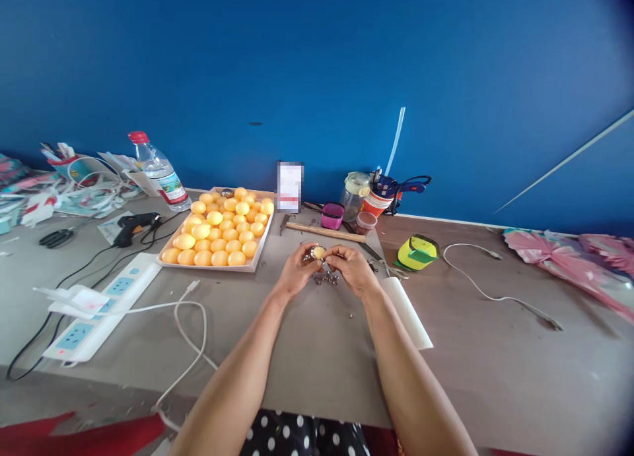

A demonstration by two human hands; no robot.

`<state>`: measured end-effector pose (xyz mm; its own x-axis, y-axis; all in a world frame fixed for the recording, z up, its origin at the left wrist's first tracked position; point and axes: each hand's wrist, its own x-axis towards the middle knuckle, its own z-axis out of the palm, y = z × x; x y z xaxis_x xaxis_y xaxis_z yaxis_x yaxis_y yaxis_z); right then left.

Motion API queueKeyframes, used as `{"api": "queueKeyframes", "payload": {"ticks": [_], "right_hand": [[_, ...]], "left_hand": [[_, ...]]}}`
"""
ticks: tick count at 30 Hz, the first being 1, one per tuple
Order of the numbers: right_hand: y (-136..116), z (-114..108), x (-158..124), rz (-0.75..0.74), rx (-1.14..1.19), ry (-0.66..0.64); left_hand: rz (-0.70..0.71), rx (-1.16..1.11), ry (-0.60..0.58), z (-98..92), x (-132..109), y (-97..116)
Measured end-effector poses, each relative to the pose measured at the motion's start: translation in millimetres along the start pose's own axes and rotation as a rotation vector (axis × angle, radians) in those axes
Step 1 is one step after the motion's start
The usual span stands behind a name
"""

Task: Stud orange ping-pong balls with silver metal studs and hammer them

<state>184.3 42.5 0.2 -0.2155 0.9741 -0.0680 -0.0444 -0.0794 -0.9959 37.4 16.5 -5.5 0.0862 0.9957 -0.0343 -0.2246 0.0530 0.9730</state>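
Note:
Near the middle of the table my left hand [296, 268] holds a small, pale yellow ball [318, 252] with shiny silvery bits around its edge. Thumb and fingers of my right hand [352, 267] are pinched together against the ball's right side; whatever sits between them is too small to make out. Just below the hands lies a little heap of small shiny metal pieces [327, 280]. To the left, a shallow box [250, 266] is filled with several orange ping-pong balls [218, 245], and a dark shiny ball [228, 193] sits at its back.
Behind the hands lies a hammer [321, 231], near a pink container [332, 215] and a glass jar [354, 195]. A yellow-green container [417, 253] stands right. At left are a power strip [106, 307], a glue gun [136, 226], a water bottle [161, 175] and loose cables.

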Motion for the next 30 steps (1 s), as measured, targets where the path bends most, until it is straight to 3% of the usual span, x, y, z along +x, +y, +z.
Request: {"api": "queueKeyframes", "payload": {"ticks": [23, 30], "right_hand": [[3.2, -0.4, -1.4, 0.051, -0.026, -0.069], [4.6, 3.8, -1.1, 0.019, -0.017, -0.014]], "left_hand": [[0.034, 0.019, 0.012, 1.5, 1.0, -5.4], [0.056, 0.072, 0.016, -0.5, 1.6, -8.2]]}}
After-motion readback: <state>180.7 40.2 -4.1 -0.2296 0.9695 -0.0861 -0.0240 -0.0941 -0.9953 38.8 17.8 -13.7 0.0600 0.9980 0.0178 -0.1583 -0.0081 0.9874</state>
